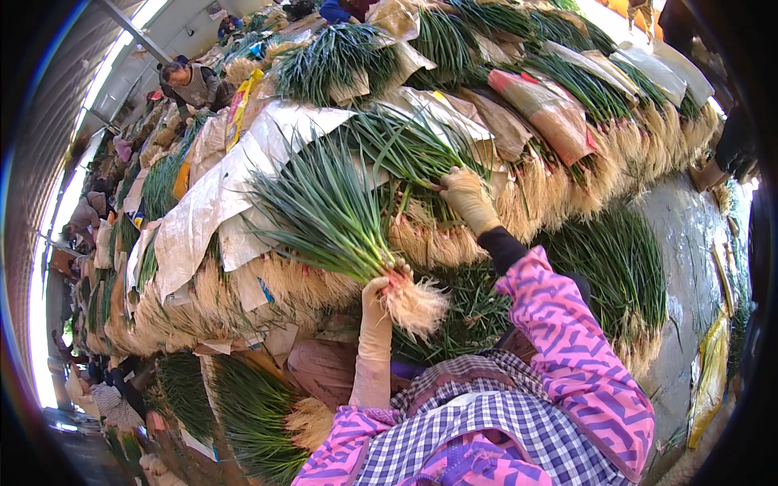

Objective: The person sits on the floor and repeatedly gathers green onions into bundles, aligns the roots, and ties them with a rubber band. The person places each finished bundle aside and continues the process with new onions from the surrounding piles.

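A bunch of scallions (pixel 340 212), with long green leaves, reddish bases and pale stringy roots, is gripped near its base by my gloved left hand (pixel 377 288). Its leaves fan out up and to the left, and the roots hang out to the right. My right hand (pixel 465 191), in a yellowish glove, reaches into the heap ahead, its fingers curled on scallion stalks (pixel 419 152). The fingertips are partly hidden there. Just below that hand, rows of rooted scallions (pixel 434 240) lie with roots towards me. Loose green leaves (pixel 456 304) lie beneath both hands.
White woven sheets (pixel 225 188) cover parts of the long heap. More scallion bunches stand at right (pixel 614 267) and lower left (pixel 255 413). A yellow plastic bag (pixel 711 376) lies on the wet concrete floor (pixel 681 212). Another person (pixel 194 85) works at upper left; others sit farther along.
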### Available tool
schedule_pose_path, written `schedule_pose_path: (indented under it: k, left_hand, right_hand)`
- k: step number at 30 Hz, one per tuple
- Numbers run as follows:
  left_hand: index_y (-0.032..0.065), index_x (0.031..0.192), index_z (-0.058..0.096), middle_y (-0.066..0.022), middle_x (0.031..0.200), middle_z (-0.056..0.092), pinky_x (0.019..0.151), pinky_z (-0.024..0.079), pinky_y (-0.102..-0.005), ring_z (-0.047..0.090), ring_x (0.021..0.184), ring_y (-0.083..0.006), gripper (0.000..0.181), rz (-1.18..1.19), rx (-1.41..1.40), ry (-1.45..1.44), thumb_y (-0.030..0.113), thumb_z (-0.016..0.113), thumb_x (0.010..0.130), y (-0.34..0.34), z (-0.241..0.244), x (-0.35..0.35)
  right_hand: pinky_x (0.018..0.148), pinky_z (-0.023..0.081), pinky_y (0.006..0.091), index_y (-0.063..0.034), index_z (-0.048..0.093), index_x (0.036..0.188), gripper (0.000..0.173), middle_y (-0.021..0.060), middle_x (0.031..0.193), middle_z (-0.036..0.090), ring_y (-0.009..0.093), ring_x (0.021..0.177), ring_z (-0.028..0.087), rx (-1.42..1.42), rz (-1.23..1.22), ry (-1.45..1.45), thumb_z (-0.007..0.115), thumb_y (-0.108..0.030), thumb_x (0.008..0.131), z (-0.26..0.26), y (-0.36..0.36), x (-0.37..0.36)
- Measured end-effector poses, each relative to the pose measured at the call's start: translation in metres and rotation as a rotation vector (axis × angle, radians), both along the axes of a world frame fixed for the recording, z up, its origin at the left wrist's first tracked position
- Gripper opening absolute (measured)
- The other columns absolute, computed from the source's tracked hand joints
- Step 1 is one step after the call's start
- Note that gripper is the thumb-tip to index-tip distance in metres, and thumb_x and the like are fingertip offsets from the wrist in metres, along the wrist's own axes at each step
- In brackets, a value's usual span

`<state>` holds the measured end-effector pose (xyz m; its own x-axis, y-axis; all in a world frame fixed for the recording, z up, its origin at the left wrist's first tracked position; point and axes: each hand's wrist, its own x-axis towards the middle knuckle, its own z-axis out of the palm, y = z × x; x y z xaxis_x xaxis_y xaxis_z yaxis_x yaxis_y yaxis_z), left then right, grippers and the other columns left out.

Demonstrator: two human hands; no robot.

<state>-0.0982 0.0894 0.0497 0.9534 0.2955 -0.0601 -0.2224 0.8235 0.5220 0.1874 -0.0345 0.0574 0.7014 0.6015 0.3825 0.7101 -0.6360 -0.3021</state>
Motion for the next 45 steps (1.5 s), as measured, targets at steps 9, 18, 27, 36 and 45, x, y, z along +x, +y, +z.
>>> schedule_pose_path:
  k: [9, 18, 27, 36, 45]
  left_hand:
    - [0.0008, 0.065, 0.06, -0.0108, 0.069, 0.063, 0.072, 0.053, -0.0331, 0.062, 0.072, -0.0219, 0.012, 0.081, 0.089, 0.296, 0.006, 0.06, 0.076, 0.003, -0.009, -0.002]
    - [0.0009, 0.067, 0.064, -0.0083, 0.061, 0.061, 0.067, 0.057, -0.0362, 0.06, 0.052, -0.0214, 0.012, -0.008, -0.031, 0.388, 0.003, 0.062, 0.078, -0.018, -0.04, 0.003]
    - [0.0026, 0.065, 0.057, -0.005, 0.059, 0.055, 0.058, 0.05, -0.0321, 0.053, 0.052, -0.019, 0.015, 0.087, -0.015, 0.398, 0.004, 0.062, 0.079, -0.03, -0.068, 0.011]
    - [0.0019, 0.067, 0.06, -0.0115, 0.066, 0.062, 0.062, 0.056, -0.0356, 0.062, 0.059, -0.0233, 0.012, -0.005, -0.029, 0.341, 0.005, 0.062, 0.079, -0.02, -0.065, 0.006]
    - [0.0019, 0.064, 0.057, -0.0078, 0.06, 0.058, 0.059, 0.05, -0.0305, 0.059, 0.058, -0.0205, 0.016, 0.058, 0.109, 0.421, 0.001, 0.058, 0.081, -0.024, -0.063, 0.011]
  right_hand:
    - [0.063, 0.047, 0.0264, -0.0042, 0.065, 0.109, 0.031, 0.0062, 0.086, 0.065, 0.012, 0.073, 0.058, 0.173, 0.361, 0.595, 0.065, -0.028, 0.09, 0.019, -0.027, -0.148]
    - [0.077, 0.049, 0.0325, -0.0041, 0.062, 0.122, 0.047, 0.0138, 0.098, 0.069, 0.021, 0.087, 0.065, 0.325, 0.105, 1.254, 0.061, -0.038, 0.089, -0.008, 0.019, -0.135]
    - [0.061, 0.049, 0.0315, 0.0021, 0.062, 0.102, 0.022, 0.0101, 0.087, 0.068, 0.018, 0.066, 0.06, 0.863, -0.064, 1.647, 0.054, -0.017, 0.094, -0.066, 0.026, -0.144]
    - [0.057, 0.049, 0.0278, -0.0016, 0.057, 0.112, 0.02, 0.0045, 0.077, 0.061, 0.012, 0.064, 0.058, 1.236, 0.139, 1.715, 0.052, -0.01, 0.094, -0.042, 0.012, -0.136]
    - [0.085, 0.048, 0.0447, -0.0016, 0.062, 0.113, 0.046, 0.0225, 0.103, 0.066, 0.038, 0.097, 0.063, -0.155, 0.141, 0.631, 0.058, -0.04, 0.088, 0.003, 0.041, -0.139]
